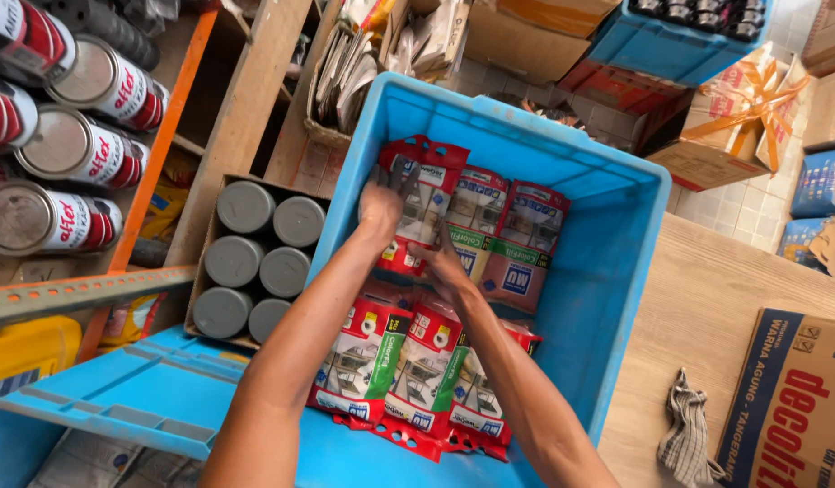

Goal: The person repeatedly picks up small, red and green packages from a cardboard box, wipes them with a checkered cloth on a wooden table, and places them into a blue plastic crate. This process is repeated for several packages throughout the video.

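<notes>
A red pouch (424, 194) stands at the far left of the blue crate (616, 271), the left hand (381, 203) with fingers clamped on its top. The right hand (445, 267) rests on neighbouring pouches (512, 239), its fingers hidden. Grey cans (255, 258) sit beside the crate.

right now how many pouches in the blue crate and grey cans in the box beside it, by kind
red pouches visible in the blue crate: 6
grey-lidded cans in the cardboard box: 6
total: 12
The hands, left and right, may hide more pouches.
</notes>
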